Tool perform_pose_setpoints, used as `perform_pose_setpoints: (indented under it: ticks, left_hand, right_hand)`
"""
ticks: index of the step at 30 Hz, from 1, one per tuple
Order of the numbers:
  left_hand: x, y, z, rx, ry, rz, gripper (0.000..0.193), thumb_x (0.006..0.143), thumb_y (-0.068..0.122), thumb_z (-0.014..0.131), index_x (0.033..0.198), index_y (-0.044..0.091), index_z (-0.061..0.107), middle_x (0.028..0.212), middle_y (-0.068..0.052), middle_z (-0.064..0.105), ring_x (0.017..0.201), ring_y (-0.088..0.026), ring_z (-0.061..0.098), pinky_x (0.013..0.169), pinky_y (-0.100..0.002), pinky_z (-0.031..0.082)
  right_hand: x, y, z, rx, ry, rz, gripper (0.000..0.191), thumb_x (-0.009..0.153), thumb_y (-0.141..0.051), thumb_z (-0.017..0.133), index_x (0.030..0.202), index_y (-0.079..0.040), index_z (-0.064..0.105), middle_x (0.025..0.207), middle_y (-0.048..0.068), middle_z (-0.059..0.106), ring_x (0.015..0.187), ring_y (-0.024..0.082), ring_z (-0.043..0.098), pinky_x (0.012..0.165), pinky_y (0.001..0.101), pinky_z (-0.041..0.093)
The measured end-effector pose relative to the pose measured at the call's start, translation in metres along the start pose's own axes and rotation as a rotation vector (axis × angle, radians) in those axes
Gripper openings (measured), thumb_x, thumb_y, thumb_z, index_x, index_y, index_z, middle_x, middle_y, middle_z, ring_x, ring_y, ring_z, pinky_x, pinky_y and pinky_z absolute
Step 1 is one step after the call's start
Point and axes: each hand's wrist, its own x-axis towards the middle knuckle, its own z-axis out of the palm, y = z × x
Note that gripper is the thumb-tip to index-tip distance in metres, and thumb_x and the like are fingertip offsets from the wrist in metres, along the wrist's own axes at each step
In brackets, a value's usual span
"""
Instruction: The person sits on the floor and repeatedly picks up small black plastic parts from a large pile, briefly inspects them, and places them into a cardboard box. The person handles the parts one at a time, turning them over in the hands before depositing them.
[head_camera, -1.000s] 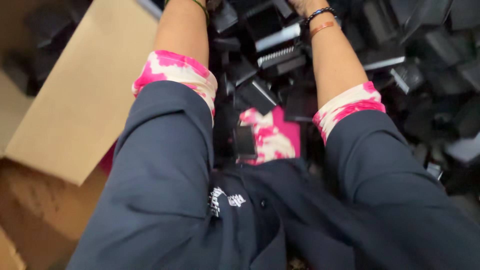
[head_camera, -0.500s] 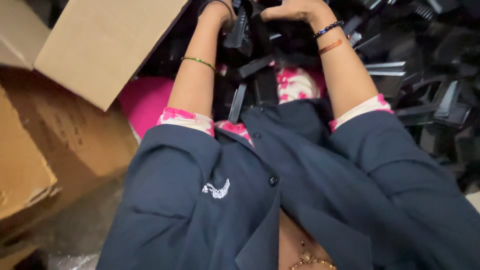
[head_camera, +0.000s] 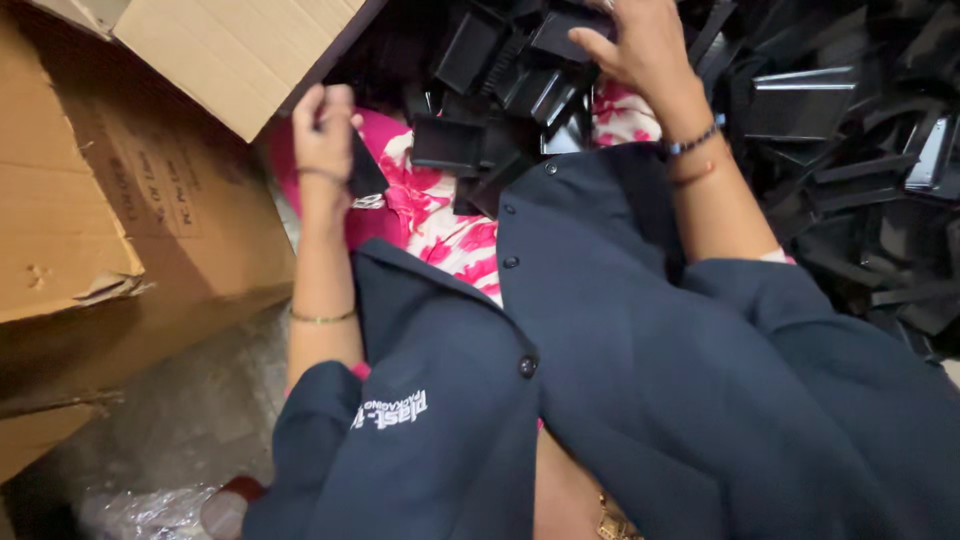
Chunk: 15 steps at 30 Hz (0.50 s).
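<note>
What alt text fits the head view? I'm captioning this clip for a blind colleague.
Seen from above, a person in a dark navy jacket holds a flat black plastic piece in the left hand, while the right hand rests on a heap of black plastic parts. Cardboard boxes stand at left.

A small flat black plastic piece (head_camera: 366, 172) stands tilted left of the heap of black plastic clips (head_camera: 520, 75), where another black piece (head_camera: 565, 30) lies on top

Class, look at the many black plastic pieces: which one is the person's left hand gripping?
The flat black piece in the left hand, beside the cardboard box, apart from the heap.
</note>
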Motion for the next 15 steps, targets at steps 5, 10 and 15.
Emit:
perform_pose_setpoints:
  ticks: [5,10,15]
  left_hand:
    - [-0.023,0.019,-0.027,-0.745,-0.104,-0.401,0.044,0.103,0.043,0.062,0.113,0.001,0.068,0.106,-0.016,0.071,0.097,-0.027,0.073,0.085,-0.044,0.063]
    - [-0.006,0.003,0.029,-0.931,-0.435,-0.571,0.030,0.104,0.032,0.061,0.107,0.004,0.072,0.108,-0.017,0.075,0.100,-0.031,0.073,0.087,-0.047,0.061]
    - [0.012,-0.018,0.080,-0.881,-0.383,-0.848,0.043,0.100,0.044,0.060,0.102,0.003,0.072,0.107,-0.021,0.074,0.093,-0.033,0.075,0.079,-0.048,0.062]
  right_hand:
    - [-0.038,-0.063,0.020,-0.019,-0.066,0.149,0.046,0.085,-0.037,0.093,0.100,-0.001,0.068,0.099,0.024,0.065,0.089,0.041,0.063,0.077,0.0484,0.052]
    - [-0.022,-0.073,0.062,-0.262,0.012,0.047,0.084,0.054,-0.032,0.092,0.115,0.012,0.057,0.122,0.033,0.057,0.089,0.045,0.062,0.077,0.0465,0.055]
    - [0.004,-0.047,0.066,-0.128,-0.209,0.018,0.056,0.077,-0.025,0.089,0.112,0.005,0.059,0.110,0.026,0.064,0.089,0.044,0.065,0.075,0.0503,0.054]
